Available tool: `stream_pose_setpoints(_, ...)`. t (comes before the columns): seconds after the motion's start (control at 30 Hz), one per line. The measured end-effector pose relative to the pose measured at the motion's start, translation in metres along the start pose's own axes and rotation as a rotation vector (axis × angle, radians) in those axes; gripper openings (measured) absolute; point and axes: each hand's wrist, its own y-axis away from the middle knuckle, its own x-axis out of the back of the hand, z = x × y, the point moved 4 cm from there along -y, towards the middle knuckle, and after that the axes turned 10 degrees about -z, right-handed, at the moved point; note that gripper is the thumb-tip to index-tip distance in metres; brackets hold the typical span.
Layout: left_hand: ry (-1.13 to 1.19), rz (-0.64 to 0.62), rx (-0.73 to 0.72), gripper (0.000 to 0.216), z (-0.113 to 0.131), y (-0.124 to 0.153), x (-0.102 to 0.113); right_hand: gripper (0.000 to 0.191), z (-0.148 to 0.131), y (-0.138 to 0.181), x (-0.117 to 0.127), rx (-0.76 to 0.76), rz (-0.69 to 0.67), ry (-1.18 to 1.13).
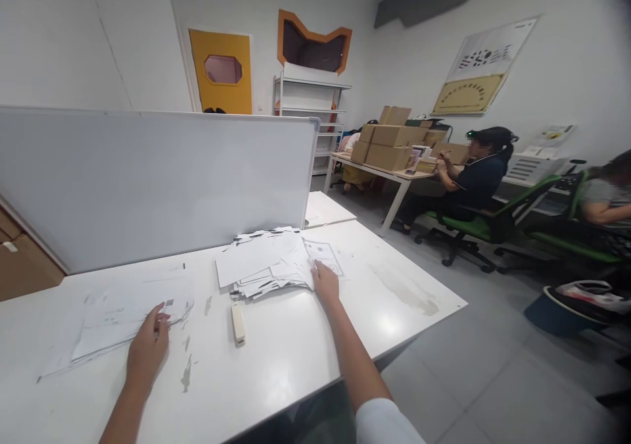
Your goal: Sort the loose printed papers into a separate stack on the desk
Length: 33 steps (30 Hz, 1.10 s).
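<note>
My left hand (148,346) lies flat, fingers stretched out, on the near edge of a loose spread of white papers (118,312) at the left of the white table (276,358). My right hand (325,281) rests open on the right edge of a messy pile of white sheets (269,260) in the middle of the table. A single printed sheet (329,254) lies just beyond its fingers. Between my hands a cream stapler (238,321) lies on the table, untouched.
A white partition board (148,181) stands along the table's far edge. To the right, two people sit on green chairs (473,227) at another table stacked with cardboard boxes (389,143). A bin with a bag (572,306) stands on the grey floor. Shelves stand at the back.
</note>
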Motion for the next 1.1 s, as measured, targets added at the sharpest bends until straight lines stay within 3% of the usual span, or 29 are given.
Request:
stream_pose_setpoints(0.13, 0.036, 0.01, 0.045, 0.041, 0.002, 0.001, 0.006, 0.043, -0.006, 0.011, 0.021, -0.023, 0.117, -0.051)
stream_pose_setpoints(0.2, 0.043, 0.03, 0.04, 0.038, 0.006, 0.008, 0.013, 0.046, -0.01, 0.032, 0.038, -0.014, 0.201, -0.09)
stream_pose_setpoints(0.3, 0.145, 0.081, 0.006, 0.035, 0.021, 0.042, 0.014, 0.048, -0.021, 0.098, 0.056, 0.035, 0.332, -0.173)
stream_pose_setpoints(0.37, 0.362, 0.074, 0.041, 0.041, 0.037, 0.079, -0.003, 0.042, -0.033, 0.161, 0.054, 0.12, 0.46, -0.303)
stream_pose_setpoints(0.4, 0.523, -0.075, 0.044, 0.049, 0.05, 0.099, -0.022, 0.038, -0.044, 0.192, 0.047, 0.208, 0.455, -0.37)
stream_pose_setpoints(0.47, 0.851, -0.38, 0.132, 0.077, 0.077, 0.14, -0.064, 0.042, -0.072, 0.245, 0.025, 0.471, 0.277, -0.414)
stream_pose_setpoints(0.5, 0.97, -0.515, 0.216, 0.08, 0.09, 0.157, -0.083, 0.048, -0.085, 0.266, 0.016, 0.571, 0.221, -0.41)
stream_pose_setpoints(0.57, 1.177, -0.63, 0.412, 0.066, 0.11, 0.179, -0.105, 0.057, -0.104, 0.293, 0.003, 0.719, 0.09, -0.361)
stream_pose_setpoints(0.63, 1.342, -0.71, 0.518, 0.054, 0.126, 0.184, -0.11, 0.061, -0.11, 0.301, -0.001, 0.791, -0.018, -0.299)
stream_pose_setpoints(0.73, 1.533, -0.799, 0.577, 0.053, 0.136, 0.179, -0.105, 0.063, -0.101, 0.293, 0.004, 0.826, -0.126, -0.232)
stream_pose_setpoints(0.87, 1.555, -0.585, 0.523, 0.045, 0.135, 0.177, -0.111, 0.065, -0.083, 0.288, 0.01, 0.728, -0.184, -0.19)
stream_pose_setpoints(0.97, 1.448, -0.438, 0.597, 0.045, 0.132, 0.185, -0.126, 0.067, -0.085, 0.297, 0.008, 0.789, -0.228, -0.216)
stream_pose_setpoints(1.1, 1.256, -0.429, 0.66, 0.046, 0.133, 0.189, -0.132, 0.063, -0.094, 0.306, 0.012, 0.913, -0.259, -0.319)
